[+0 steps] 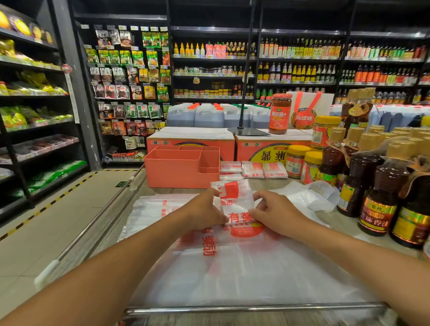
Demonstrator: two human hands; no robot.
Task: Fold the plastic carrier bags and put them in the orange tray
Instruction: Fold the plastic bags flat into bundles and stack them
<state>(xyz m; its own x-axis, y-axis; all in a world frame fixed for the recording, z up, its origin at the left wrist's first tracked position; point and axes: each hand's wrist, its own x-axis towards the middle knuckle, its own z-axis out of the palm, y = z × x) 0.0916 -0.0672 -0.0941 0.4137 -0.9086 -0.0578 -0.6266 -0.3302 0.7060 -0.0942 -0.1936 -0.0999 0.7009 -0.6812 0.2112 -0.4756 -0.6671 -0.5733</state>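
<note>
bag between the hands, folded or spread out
Folded: the bag is a narrow strip pinched between left hand and right hand, atop a spread bag.

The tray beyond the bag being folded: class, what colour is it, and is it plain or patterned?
Plain orange, no pattern; the tray shows best in the head view.

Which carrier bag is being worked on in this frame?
The partly folded bag with red print, pinched between the left hand and right hand over the flat pile. The folded bags lie untouched beside the orange tray.
</note>
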